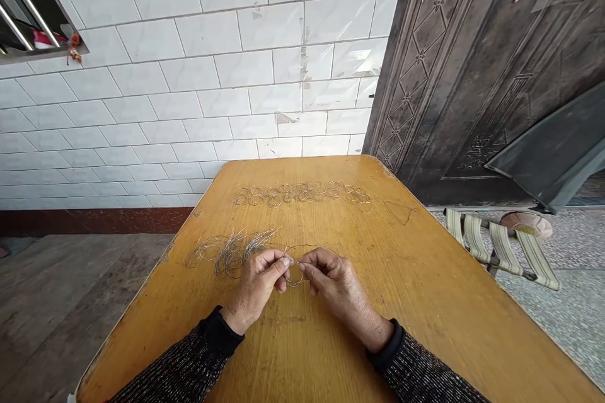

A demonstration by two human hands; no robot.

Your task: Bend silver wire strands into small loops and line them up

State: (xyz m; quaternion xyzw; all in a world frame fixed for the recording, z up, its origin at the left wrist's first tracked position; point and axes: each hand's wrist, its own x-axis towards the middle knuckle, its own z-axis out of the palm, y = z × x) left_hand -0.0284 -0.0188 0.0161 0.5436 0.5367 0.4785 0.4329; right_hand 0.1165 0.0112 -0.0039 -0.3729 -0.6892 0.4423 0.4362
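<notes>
Over the middle of the wooden table, both hands pinch one thin wire that is bent into a small loop between them. My left hand is closed, thumb against fingers, on the left side of the loop. Facing it, my right hand grips the wire between thumb and forefinger. A loose wire length trails behind the fingers. Just beyond my left hand lies a tangled bundle of silvery wires. Farther back, a row of several wire rings lies across the table.
A thin bent wire lies near the table's right edge. White tiled wall stands behind the table. To the right are a dark patterned door and a striped folding stool on the floor. A barred window is upper left.
</notes>
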